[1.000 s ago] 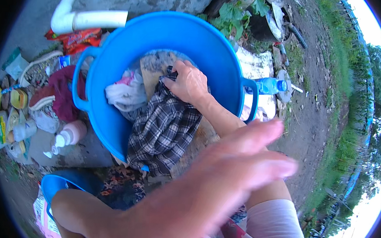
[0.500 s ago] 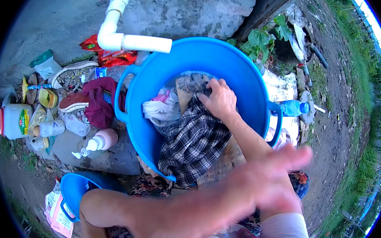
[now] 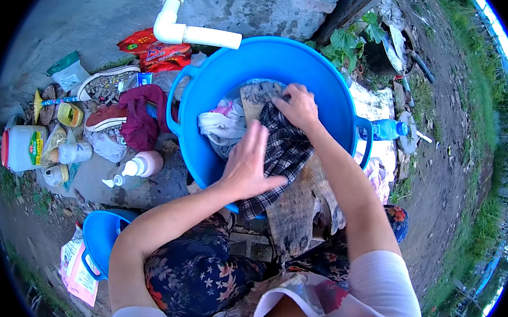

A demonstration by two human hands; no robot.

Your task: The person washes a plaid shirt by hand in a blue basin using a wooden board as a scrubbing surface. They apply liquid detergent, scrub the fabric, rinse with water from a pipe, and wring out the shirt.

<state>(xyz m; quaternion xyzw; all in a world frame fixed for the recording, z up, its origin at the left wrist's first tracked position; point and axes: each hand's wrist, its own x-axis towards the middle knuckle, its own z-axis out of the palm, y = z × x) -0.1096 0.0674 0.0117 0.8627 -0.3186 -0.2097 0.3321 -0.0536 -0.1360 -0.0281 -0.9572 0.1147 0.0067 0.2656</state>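
A black-and-white plaid garment [image 3: 285, 142] is bunched over a worn wooden board [image 3: 292, 222] that leans in a large blue tub [image 3: 333, 85]. My right hand [image 3: 299, 107] grips the garment's upper part, near the top of the board, with bent fingers. Fingers spread, my left hand [image 3: 249, 164] is over the garment's left side and holds nothing; whether it touches the cloth I cannot tell. White cloth with a pink patch [image 3: 223, 126] lies in the tub, left of the board.
A white pipe [image 3: 212, 37] ends above the tub's far rim. Left of the tub are a maroon cloth [image 3: 137, 116], a pump bottle [image 3: 144, 164], a shoe [image 3: 104, 118] and a white jug [image 3: 25, 148]. A smaller blue bucket [image 3: 99, 236] stands near left, a blue-capped bottle [image 3: 388, 129] right.
My left hand has swung from the near right, across my right forearm, to over the garment's left side. My right hand stays at the garment's top. The view has shifted slightly.
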